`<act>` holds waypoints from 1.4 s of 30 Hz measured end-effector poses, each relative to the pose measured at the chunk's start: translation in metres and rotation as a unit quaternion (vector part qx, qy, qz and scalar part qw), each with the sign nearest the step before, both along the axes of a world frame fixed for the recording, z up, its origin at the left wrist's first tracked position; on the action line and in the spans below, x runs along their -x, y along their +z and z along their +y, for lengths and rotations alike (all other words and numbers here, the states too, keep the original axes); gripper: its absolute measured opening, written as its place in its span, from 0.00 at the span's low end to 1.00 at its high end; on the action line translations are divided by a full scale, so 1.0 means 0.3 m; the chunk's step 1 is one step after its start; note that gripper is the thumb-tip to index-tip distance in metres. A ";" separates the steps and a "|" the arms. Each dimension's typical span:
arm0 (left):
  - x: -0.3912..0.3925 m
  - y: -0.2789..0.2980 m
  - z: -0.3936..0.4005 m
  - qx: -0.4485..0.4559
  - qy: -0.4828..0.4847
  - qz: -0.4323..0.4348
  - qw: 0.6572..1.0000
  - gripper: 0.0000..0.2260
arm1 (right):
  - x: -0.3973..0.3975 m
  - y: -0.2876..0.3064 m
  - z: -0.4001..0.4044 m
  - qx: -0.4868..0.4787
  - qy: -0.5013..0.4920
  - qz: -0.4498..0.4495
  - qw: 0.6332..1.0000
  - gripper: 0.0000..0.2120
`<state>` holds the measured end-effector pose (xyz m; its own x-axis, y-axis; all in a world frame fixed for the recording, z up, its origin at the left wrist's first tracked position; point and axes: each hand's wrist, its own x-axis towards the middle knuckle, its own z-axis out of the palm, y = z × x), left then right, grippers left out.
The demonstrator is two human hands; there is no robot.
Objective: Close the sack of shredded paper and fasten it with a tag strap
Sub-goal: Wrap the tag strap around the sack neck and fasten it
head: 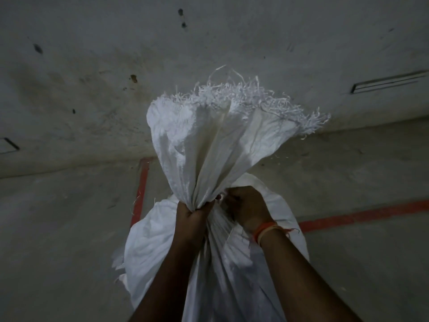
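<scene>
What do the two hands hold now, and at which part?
The left hand grips the white sack around its gathered neck. The right hand is curled at the same neck; what its grip encloses is hidden.

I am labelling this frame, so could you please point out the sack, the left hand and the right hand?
sack [209, 140], head view, on the bunched cloth above the neck.
left hand [192, 213], head view, on the back of the hand gripping the neck.
right hand [248, 205], head view, on the back of the hand.

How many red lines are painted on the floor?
2: one red line runs left of the sack, another red line runs off to its right. The sack may hide where they meet.
</scene>
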<state>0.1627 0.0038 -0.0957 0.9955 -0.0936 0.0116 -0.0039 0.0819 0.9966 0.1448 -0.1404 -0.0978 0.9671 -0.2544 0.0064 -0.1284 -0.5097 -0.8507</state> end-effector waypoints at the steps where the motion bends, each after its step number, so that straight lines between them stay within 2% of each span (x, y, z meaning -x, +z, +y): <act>1: 0.001 0.002 -0.002 -0.010 0.000 -0.001 1.000 0.29 | 0.002 0.009 0.003 -0.007 0.051 0.019 0.998 0.15; 3: 0.004 0.010 -0.007 -0.025 0.000 -0.005 1.000 0.19 | 0.007 0.029 0.000 -0.002 0.109 0.040 0.993 0.14; 4: 0.004 0.014 -0.009 -0.041 -0.001 -0.010 0.999 0.17 | 0.009 0.035 -0.004 -0.004 0.120 0.043 0.992 0.14; 5: 0.004 0.021 -0.009 -0.066 0.000 -0.019 0.998 0.18 | 0.010 0.037 -0.010 -0.008 0.124 0.043 0.991 0.13; 8: 0.002 0.031 0.006 -0.188 0.009 -0.068 0.980 0.30 | 0.014 0.046 -0.017 -0.013 0.117 0.054 0.992 0.13; 11: -0.005 0.042 0.027 -0.382 0.009 -0.111 0.918 0.22 | 0.022 0.038 -0.004 -0.023 0.091 0.038 0.995 0.11; 13: 0.005 0.057 0.028 -0.459 0.015 -0.129 0.879 0.19 | 0.032 0.034 0.003 -0.013 0.083 0.021 0.996 0.10; 14: 0.011 0.065 0.028 -0.461 0.018 -0.137 0.877 0.19 | 0.037 0.033 0.004 0.000 0.081 0.014 0.997 0.10; 18: 0.003 0.029 0.036 -0.398 0.028 -0.109 0.910 0.14 | 0.069 0.042 0.024 0.100 0.098 0.017 0.990 0.11; 23: -0.026 0.011 0.030 -0.431 0.032 -0.108 0.896 0.19 | 0.199 0.041 0.093 0.103 0.043 0.013 0.994 0.20; 25: -0.019 0.021 0.024 -0.479 0.031 -0.112 0.870 0.19 | 0.246 0.032 0.130 0.095 0.044 0.019 0.994 0.26; 28: 0.008 0.038 0.026 -0.544 0.033 -0.095 0.833 0.27 | 0.276 0.022 0.175 0.051 0.016 0.021 0.998 0.26; 31: 0.060 0.057 0.072 -0.540 0.041 -0.080 0.837 0.43 | 0.276 0.006 0.199 0.043 -0.003 0.031 0.999 0.28; 33: 0.101 0.051 0.118 -0.524 0.046 -0.072 0.847 0.46 | 0.258 -0.003 0.203 0.067 -0.007 0.042 0.997 0.26; 35: 0.146 0.041 0.163 -0.486 0.054 -0.062 0.870 0.39 | 0.236 -0.010 0.206 0.081 -0.003 0.045 0.996 0.22; 38: 0.207 0.047 0.201 -0.464 0.065 -0.057 0.882 0.23 | 0.215 -0.037 0.203 0.096 0.004 0.053 0.994 0.17; 42: 0.257 0.044 0.216 -0.455 0.080 -0.035 0.886 0.20 | 0.217 -0.056 0.189 0.105 0.013 0.053 0.993 0.14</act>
<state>0.0856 0.0687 -0.0824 0.9967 0.0473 0.0663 -0.0068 -0.7630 0.6464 0.0797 -0.0838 -0.1147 0.9715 -0.2326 -0.0466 -0.1964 -0.6786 -0.7078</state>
